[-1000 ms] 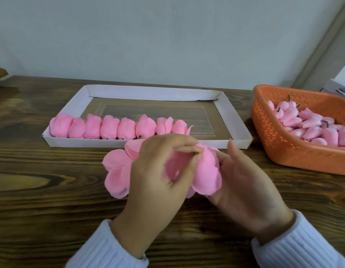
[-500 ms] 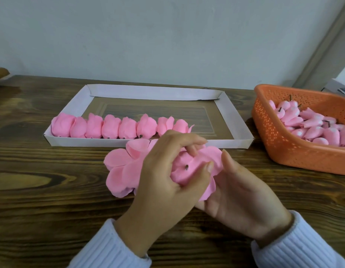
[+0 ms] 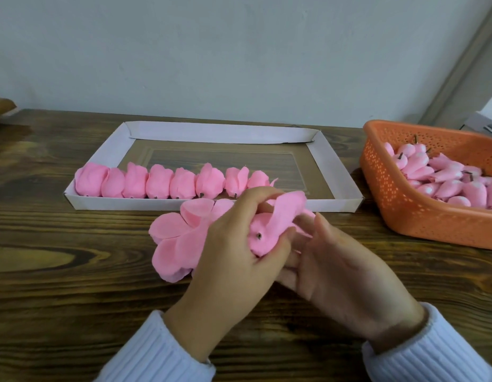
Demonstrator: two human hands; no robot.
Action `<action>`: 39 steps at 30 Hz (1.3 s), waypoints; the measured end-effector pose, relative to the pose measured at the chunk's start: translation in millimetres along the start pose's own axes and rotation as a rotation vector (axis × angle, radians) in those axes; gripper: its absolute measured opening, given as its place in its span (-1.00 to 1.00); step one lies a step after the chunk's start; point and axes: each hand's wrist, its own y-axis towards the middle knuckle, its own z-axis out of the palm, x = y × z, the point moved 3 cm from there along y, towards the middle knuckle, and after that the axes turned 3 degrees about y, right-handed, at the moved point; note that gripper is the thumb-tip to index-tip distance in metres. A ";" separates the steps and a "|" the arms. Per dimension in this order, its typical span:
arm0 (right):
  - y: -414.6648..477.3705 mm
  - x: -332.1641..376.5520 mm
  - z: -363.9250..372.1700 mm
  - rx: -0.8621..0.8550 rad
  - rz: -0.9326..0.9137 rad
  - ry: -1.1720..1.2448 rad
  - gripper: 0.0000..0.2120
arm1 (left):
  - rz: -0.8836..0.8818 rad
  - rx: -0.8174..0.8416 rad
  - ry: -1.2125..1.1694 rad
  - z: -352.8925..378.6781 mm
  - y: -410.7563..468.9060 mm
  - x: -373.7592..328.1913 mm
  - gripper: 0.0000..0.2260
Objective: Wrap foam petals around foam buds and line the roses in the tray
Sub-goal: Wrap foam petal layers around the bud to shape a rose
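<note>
A foam bud (image 3: 262,238) is gripped in the left hand (image 3: 233,249), fingers curled round it, stub end turned near, above the counter (image 3: 73,285) just in front of the tray (image 3: 211,132); one foam petal (image 3: 286,213) is arched over the bud's far side; the right hand (image 3: 341,274) lies released, fingers extended beneath the bud, thumb raised, grasping nothing that can be seen; the step is judged best done if the petal is drawn snug round the bud and overlapped at the base, with light pressure, since thin foam is likely to crease or spring back; the loose petals (image 3: 175,244) at left look soft, matte and rounded; a row of finished roses (image 3: 159,184) is lined along the tray's near wall; plump tapered buds (image 3: 446,177) are heaped in a perforated orange basket (image 3: 421,216) at right
</note>
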 end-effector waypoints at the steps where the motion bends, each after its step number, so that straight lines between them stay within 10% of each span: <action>1: 0.3 1.8 -1.6 -0.059 -0.061 -0.038 -0.41 | -0.006 -0.001 0.001 0.1 0.0 1.0 -0.59; 5: -10.8 13.6 -2.3 -0.418 -0.670 -0.756 -0.58 | -0.027 0.010 0.027 2.2 -0.8 4.7 -0.54; 10: -18.4 11.3 15.1 -0.365 -0.996 -1.390 -0.84 | -0.059 0.144 -0.002 8.9 -5.0 8.7 -0.33; 22: -14.9 8.7 12.0 -0.453 -0.916 -1.432 -0.93 | 0.253 0.125 0.217 11.2 -2.9 -11.3 -0.23; 39: -12.3 8.7 -1.1 -0.377 -0.633 -0.787 -0.92 | -0.011 0.310 -0.139 12.7 -3.6 -7.1 -0.20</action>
